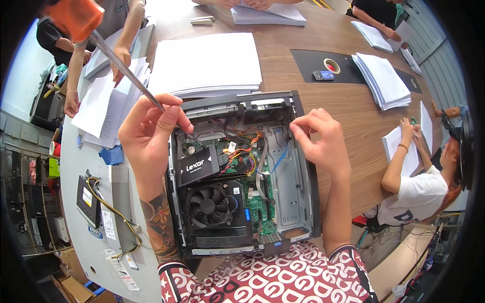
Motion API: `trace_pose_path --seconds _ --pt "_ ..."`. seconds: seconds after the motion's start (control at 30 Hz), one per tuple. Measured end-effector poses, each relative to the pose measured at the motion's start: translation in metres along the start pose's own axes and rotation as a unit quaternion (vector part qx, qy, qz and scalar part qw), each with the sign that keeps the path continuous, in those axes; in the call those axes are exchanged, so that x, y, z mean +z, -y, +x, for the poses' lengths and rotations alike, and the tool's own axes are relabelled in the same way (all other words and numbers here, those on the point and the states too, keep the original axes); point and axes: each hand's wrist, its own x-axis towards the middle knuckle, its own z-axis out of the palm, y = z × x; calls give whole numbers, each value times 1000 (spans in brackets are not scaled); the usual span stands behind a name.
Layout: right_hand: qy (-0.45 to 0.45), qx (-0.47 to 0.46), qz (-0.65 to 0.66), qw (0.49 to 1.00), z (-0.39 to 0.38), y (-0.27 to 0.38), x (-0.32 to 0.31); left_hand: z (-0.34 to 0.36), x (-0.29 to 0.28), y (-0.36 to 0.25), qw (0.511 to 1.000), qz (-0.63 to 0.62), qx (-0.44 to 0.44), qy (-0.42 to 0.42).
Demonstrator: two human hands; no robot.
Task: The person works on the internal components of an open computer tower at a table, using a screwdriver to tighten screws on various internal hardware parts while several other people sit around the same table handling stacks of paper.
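Observation:
An open computer case (314, 202) lies in front of me with its inside facing up. My left hand (149, 132) is closed round the shaft of a screwdriver (126, 71) with an orange handle. The handle points up to the left, and the shaft slants down into the case. Near its lower end a black solid-state drive (196, 168) rests tilted, with cables at its right end. Below the drive is a black cooling fan (207, 204). Over the case's right edge hovers my right hand (325, 144), thumb and fingers pinched together; what they hold, if anything, I cannot make out.
Past the case lies a large paper stack (207, 63). To the left are a power supply (115, 227) with loose cables and a blue piece (111, 155). A tape roll (332, 65) sits at the far right. Several people handle papers round the table (283, 48).

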Motion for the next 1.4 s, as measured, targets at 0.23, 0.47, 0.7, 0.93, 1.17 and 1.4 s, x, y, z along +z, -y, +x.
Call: trace_pose_path --seconds 0.23,0.47,0.7,0.93,1.17,1.4 --pt "241 -133 21 961 12 37 14 -2 -3 -7 1000 -5 -24 -5" --pt "290 -193 42 936 12 32 40 -2 2 -2 999 -12 -29 -36" --pt "341 -130 128 922 18 31 40 -4 -3 -2 998 -55 -4 -6" --pt "315 -134 125 931 18 33 31 -5 -5 -6 997 -69 -23 -12" --pt "325 -145 145 923 16 23 41 -12 -9 10 989 -147 -9 -25" --pt "330 -149 154 919 15 26 40 -14 -8 5 990 -102 -5 -98"
